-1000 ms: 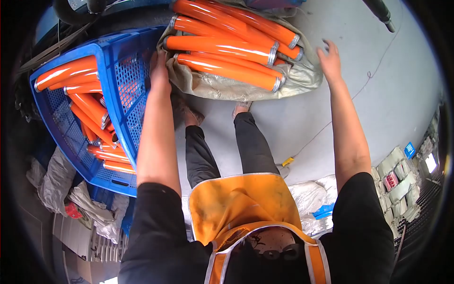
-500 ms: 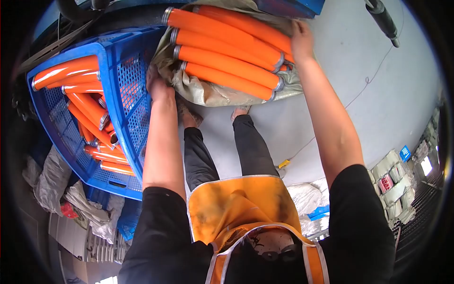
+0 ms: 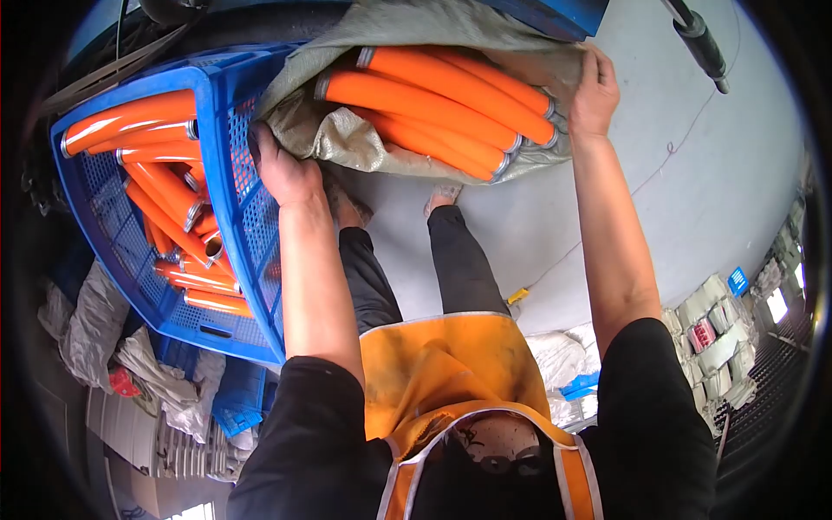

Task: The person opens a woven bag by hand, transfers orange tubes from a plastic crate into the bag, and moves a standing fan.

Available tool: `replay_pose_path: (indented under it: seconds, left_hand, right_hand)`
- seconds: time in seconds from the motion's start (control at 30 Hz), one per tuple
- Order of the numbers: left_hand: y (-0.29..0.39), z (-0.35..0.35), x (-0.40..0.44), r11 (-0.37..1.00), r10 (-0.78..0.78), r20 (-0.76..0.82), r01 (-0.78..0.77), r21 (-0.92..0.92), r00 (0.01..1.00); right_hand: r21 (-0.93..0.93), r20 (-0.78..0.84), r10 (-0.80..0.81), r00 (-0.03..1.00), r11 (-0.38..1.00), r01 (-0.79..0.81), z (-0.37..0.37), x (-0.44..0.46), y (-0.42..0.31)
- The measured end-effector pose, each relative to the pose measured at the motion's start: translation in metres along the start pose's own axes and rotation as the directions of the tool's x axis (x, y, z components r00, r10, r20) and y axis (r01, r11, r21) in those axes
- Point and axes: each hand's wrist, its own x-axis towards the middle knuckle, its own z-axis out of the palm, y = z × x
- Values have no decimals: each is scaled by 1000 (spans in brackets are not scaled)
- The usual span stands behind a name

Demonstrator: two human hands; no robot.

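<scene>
Several orange tubes (image 3: 425,95) with silvery ringed ends lie side by side in the mouth of a grey-green woven sack (image 3: 373,35). My left hand (image 3: 288,172) is closed on the sack's left rim, beside the blue crate. At the right rim, my right hand (image 3: 594,94) grips the sack edge with its fingers curled over the cloth. Between my hands the sack mouth is stretched wide, and its upper edge overhangs the tubes at the back. The sack's lower part is hidden.
A blue plastic crate (image 3: 227,217) on the left holds more orange tubes (image 3: 165,191). A dark rod (image 3: 700,43) hangs at the upper right. A thin cord with a yellow piece (image 3: 517,295) lies on the grey floor. Bundled white goods (image 3: 715,334) are stacked at right.
The tubes have sunk deeper into the sack, and its back edge now rises over them. My right hand moved right and slightly down; my left hand shifted slightly left along the rim.
</scene>
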Motion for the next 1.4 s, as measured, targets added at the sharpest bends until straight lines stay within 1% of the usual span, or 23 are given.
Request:
replay_pose_path:
  seconds: [0.07, 0.1, 0.17, 0.2, 0.27, 0.3, 0.4, 0.47, 0.53, 0.6, 0.67, 0.73, 0.8, 0.87, 0.9, 0.97, 1.03, 1.1, 1.2, 1.23, 1.33, 1.37, 1.4]
  left_hand:
    - [-1, -10, 3, 985, 59, -45, -51, 166, 997]
    - [0, -18, 3, 937, 89, -11, -80, 341, 996]
    - [2, -13, -1, 886, 116, 43, -123, 447, 992]
    - [3, -13, -5, 818, 130, 97, -162, 552, 987]
    - [0, -18, -3, 824, 136, 82, -158, 544, 987]
    - [-4, -26, -1, 809, 100, 28, -98, 580, 995]
    - [-6, -28, 0, 732, 127, -19, -81, 677, 992]
    - [1, -8, -9, 823, 42, 1, -35, 568, 999]
    - [1, 8, -19, 829, -151, 8, 122, 546, 989]
    - [-2, 16, -32, 820, -349, 94, 255, 513, 932]
    - [14, 25, -39, 842, -367, 134, 267, 469, 921]
    - [37, 25, -38, 911, -351, 166, 295, 288, 922]
    - [53, 18, -39, 906, -339, 122, 289, 308, 933]
    - [52, 18, -49, 827, -354, -14, 320, 463, 935]
    - [50, 18, -53, 839, -377, 56, 315, 444, 924]
    - [66, 50, -64, 894, -350, 147, 283, 347, 925]
    - [70, 62, -65, 948, -291, 250, 244, 203, 924]
    - [53, 58, -68, 917, -353, 168, 305, 258, 920]
    - [57, 78, -93, 863, -444, 187, 362, 351, 877]
    - [63, 81, -93, 890, -424, 203, 364, 274, 883]
    - [68, 76, -84, 927, -372, 199, 350, 136, 907]
    - [66, 73, -82, 906, -404, 145, 374, 200, 903]
    - [64, 68, -84, 877, -437, 83, 404, 260, 895]
  right_hand:
    - [-141, 39, -19, 999, 990, 24, -21, -6, 5]
    - [-279, 117, -40, 992, 958, 72, -35, -18, 16]
    - [-480, 109, -97, 989, 866, 138, -54, -47, 44]
    - [-480, 114, -90, 989, 867, 135, -66, -61, 70]
    - [-599, -18, 282, 959, 765, -237, -86, -80, 115]
    - [-594, -14, 285, 958, 769, -237, -86, -81, 116]
    - [-341, 97, 475, 874, 841, -420, -90, -87, 115]
    - [101, 77, 781, 619, 612, -784, -99, -89, 113]
    - [59, 114, 771, 626, 624, -779, -95, -90, 106]
    - [214, -100, 782, 615, 620, -754, -82, -80, 105]
    - [311, -63, 710, 701, 682, -662, -83, -68, 120]
    - [289, -290, 610, 737, 790, -540, -85, -51, 96]
    - [228, -309, 552, 774, 833, -503, -114, -44, 100]
    - [-516, -130, 366, 921, 769, -378, -140, -45, 84]
    - [-516, -129, 358, 925, 772, -370, -155, -39, 79]
    - [-20, -178, 478, 860, 872, -489, -181, -32, 74]
    - [-153, -201, 418, 886, 880, -450, -190, -43, 66]
    - [-273, -213, 355, 910, 873, -404, -190, -47, 52]
    - [178, 32, 565, 825, 809, -561, -195, -46, 14]
    - [362, -103, 635, 766, 741, -566, -184, -45, -17]
    - [313, -127, 663, 738, 733, -604, -188, -65, 20]
    - [46, 34, 617, 786, 785, -618, -185, -74, 25]
    - [39, 39, 619, 784, 783, -620, -192, -75, 27]
